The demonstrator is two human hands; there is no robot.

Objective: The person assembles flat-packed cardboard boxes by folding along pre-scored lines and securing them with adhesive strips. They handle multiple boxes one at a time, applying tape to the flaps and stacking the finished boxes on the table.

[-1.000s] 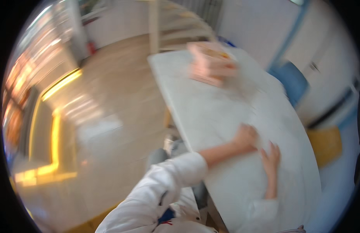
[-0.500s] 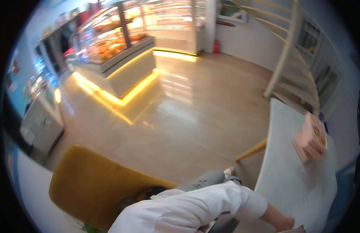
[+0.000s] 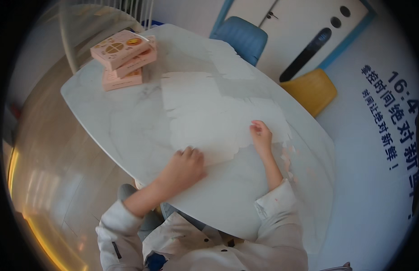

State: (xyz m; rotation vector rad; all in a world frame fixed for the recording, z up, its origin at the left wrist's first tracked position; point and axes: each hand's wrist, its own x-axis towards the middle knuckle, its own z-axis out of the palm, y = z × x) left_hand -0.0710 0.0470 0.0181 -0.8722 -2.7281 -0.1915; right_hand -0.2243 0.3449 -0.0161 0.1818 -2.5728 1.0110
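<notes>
As my blurred left hand (image 3: 184, 168) curls over the white table (image 3: 123, 117), my right hand (image 3: 262, 137) is loosely half-open, visibly empty.
Whether the left grips anything, I can't tell; the table lies under both, pink boxes (image 3: 121, 58) well beyond my fingers.

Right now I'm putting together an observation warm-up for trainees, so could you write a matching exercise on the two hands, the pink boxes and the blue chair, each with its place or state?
1. left hand
2. right hand
3. pink boxes
4. blue chair

A. stacked askew on the table
B. nearer the table's near edge, slightly blurred
C. in front of the white door
D. over the tabletop, the farther right of the hands

Pairs: 1-B, 2-D, 3-A, 4-C
</notes>
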